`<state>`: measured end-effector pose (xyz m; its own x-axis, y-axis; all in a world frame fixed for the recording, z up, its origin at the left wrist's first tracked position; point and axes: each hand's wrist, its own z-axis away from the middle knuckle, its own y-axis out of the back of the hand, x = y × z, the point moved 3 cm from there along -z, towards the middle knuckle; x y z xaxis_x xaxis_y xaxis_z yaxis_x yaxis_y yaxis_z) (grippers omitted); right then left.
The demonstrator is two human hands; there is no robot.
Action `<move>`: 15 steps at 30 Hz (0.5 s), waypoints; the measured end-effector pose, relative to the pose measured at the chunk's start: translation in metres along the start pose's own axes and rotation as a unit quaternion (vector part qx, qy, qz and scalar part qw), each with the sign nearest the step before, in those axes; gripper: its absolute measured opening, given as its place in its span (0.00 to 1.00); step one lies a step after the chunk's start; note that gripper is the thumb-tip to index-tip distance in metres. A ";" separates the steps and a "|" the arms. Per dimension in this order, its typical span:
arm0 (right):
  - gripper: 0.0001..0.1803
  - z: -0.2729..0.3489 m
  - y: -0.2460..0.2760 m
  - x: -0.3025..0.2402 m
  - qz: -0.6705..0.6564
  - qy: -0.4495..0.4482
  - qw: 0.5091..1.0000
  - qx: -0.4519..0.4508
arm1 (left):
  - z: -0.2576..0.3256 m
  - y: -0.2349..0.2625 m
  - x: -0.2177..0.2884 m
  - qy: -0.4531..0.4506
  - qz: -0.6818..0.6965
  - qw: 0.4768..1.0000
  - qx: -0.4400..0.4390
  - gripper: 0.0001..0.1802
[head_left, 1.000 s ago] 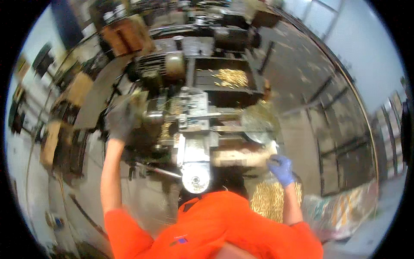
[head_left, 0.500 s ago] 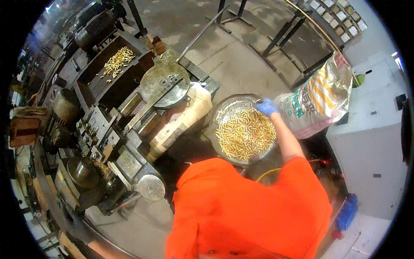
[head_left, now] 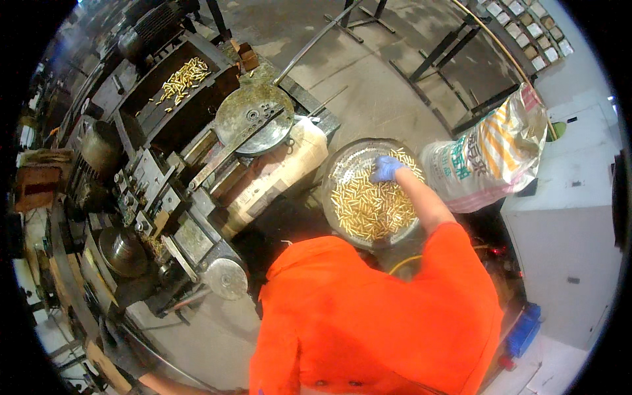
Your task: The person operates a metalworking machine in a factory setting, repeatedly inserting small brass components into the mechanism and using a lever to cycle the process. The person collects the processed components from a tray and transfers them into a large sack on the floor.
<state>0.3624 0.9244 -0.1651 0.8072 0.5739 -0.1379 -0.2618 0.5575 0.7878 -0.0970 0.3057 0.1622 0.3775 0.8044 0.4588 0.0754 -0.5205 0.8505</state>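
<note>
My right hand [head_left: 387, 168], in a blue glove, reaches into a round metal basin [head_left: 337, 172] with a perforated inner wall. Its fingers look curled down against a heap of small brass pins [head_left: 370, 207]; their tips are hidden, and I cannot make out what is in them. Pins also lie up against the far right wall of the basin. At the lower left edge a bare forearm [head_left: 164, 384], apparently my left, stretches toward a dark shape that may be its hand. The fingers there do not show.
A greasy machine with a round metal disc [head_left: 255, 117] stands left of the basin. Its far tray [head_left: 141, 99] holds more brass pins. A woven sack [head_left: 487, 155] stands right of the basin, and a blue crate [head_left: 524, 331] lies at the lower right.
My right hand has moved left, from the far right rim of the basin to over the heap. Brass pins now show near that rim, where bare metal was. The view has shifted slightly.
</note>
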 end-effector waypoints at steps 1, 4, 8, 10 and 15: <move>0.28 -0.002 0.002 0.000 -0.013 -0.008 1.000 -0.022 | 0.002 -0.002 0.001 -0.007 0.022 1.000 -0.003 0.21; 0.26 -0.004 0.011 -0.006 -0.012 -0.028 0.998 -0.054 | 0.013 -0.008 0.023 0.021 0.102 0.995 0.002 0.20; 0.26 -0.003 0.006 -0.004 -0.008 -0.034 0.999 -0.029 | 0.017 -0.009 0.026 0.003 0.144 0.990 0.004 0.20; 0.26 0.003 0.006 -0.007 0.012 -0.016 1.000 0.006 | 0.021 -0.006 0.025 0.020 0.084 0.996 0.019 0.20; 0.26 0.005 -0.003 0.000 -0.012 -0.042 0.997 0.061 | 0.024 0.002 0.013 0.017 0.000 1.000 0.010 0.21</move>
<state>0.3664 0.9199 -0.1642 0.8549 0.5068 -0.1111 -0.1802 0.4910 0.8523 -0.0697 0.3080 0.1631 0.3461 0.8131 0.4680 0.0941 -0.5264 0.8450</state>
